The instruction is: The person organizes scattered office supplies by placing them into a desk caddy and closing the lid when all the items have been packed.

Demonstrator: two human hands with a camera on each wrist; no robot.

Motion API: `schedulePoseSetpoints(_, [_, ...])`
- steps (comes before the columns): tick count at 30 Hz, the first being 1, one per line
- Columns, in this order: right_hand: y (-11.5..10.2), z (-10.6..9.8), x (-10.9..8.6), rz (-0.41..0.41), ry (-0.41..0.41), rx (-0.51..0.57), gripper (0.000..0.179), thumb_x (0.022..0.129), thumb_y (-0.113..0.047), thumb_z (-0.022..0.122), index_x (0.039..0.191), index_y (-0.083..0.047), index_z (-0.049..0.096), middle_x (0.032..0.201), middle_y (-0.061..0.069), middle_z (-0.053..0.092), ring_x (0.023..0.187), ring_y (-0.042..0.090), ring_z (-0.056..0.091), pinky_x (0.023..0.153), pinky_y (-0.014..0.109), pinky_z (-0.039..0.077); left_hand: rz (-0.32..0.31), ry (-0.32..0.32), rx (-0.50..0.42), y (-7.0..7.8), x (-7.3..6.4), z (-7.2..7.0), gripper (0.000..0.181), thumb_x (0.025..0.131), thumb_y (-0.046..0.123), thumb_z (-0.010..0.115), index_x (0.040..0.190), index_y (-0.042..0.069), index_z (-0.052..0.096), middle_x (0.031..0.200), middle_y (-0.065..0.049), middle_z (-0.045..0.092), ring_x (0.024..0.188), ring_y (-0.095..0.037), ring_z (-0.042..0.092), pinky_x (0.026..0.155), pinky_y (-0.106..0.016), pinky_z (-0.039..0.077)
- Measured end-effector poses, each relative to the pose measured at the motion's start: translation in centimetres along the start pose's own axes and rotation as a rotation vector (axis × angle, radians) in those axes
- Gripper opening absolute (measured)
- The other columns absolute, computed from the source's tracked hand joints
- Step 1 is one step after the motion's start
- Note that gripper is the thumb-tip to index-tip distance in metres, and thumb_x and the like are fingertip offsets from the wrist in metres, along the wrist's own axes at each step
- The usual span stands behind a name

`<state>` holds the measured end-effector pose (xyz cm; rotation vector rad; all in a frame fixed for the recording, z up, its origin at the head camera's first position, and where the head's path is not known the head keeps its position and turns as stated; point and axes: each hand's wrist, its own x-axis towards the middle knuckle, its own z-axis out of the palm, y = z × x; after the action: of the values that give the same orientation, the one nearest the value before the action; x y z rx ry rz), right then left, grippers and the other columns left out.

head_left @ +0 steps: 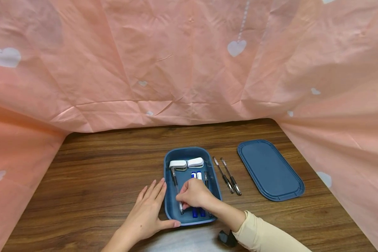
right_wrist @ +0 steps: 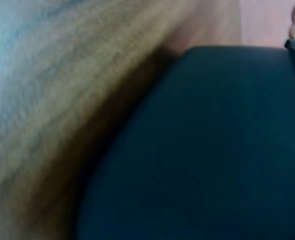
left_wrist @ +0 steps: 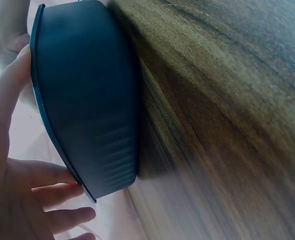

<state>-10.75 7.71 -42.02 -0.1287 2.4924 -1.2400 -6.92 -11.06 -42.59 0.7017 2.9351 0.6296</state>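
Observation:
A blue plastic bin [head_left: 189, 151] stands on the wooden table. My left hand [head_left: 148, 210] lies along its left side, fingers straight, fingertips and thumb touching the rim; the left wrist view shows this hand [left_wrist: 17, 190] against the bin's outer wall [left_wrist: 87, 90]. Inside the bin, my right hand [head_left: 193, 192] pinches a clear pen with a black grip [head_left: 174, 177] near its lower end. Two white staplers [head_left: 177, 164] sit at the bin's far end. Two blue-and-white markers [head_left: 202, 212] and another black pen [head_left: 206, 177] lie partly hidden beneath the right hand. The right wrist view holds mostly the bin's dark outside [right_wrist: 212, 150].
Two clear pens with black grips [head_left: 223, 175] lie side by side on the table [head_left: 113, 164], right of the bin. Beyond them is a flat blue lid [head_left: 271, 171]. A small black object [head_left: 226, 239] shows by the right sleeve. Pink cloth [head_left: 189, 70] surrounds the table.

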Motion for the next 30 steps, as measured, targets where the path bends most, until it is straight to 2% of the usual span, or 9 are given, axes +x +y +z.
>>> schedulePoseSetpoints(11, [0.5, 1.8, 0.4, 0.028, -0.016, -0.050, 0.018, 0.076, -0.010, 0.071, 0.058, -0.010, 0.065, 0.046, 0.003, 0.063, 0.043, 0.011, 0.063, 0.039, 0.016, 0.034, 0.002, -0.012, -0.004, 0.1, 0.1, -0.1, 0.110, 0.068, 0.068, 0.073, 0.146, -0.002, 0.038, 0.156, -0.017, 0.033, 0.146, -0.040, 0.025, 0.115, -0.062, 0.021])
schedulePoseSetpoints(18, [0.9, 2.5, 0.8, 0.044, -0.032, -0.049, 0.023, 0.077, -0.009, 0.072, 0.056, -0.009, 0.063, 0.048, 0.007, 0.064, 0.044, 0.015, 0.065, 0.039, 0.016, 0.036, -0.003, -0.020, -0.006, 0.1, 0.0, -0.1, 0.111, 0.068, 0.069, 0.072, 0.146, -0.001, 0.038, 0.155, -0.017, 0.034, 0.146, -0.039, 0.025, 0.116, -0.062, 0.020])
schedulePoseSetpoints(30, [0.8, 2.6, 0.8, 0.069, -0.040, -0.037, 0.022, 0.079, -0.007, 0.073, 0.058, -0.007, 0.067, 0.048, 0.005, 0.064, 0.044, 0.013, 0.065, 0.040, 0.016, 0.039, -0.006, -0.022, -0.008, 0.1, 0.0, -0.1, 0.110, 0.069, 0.068, 0.072, 0.146, -0.002, 0.038, 0.155, -0.017, 0.034, 0.146, -0.039, 0.025, 0.115, -0.062, 0.021])
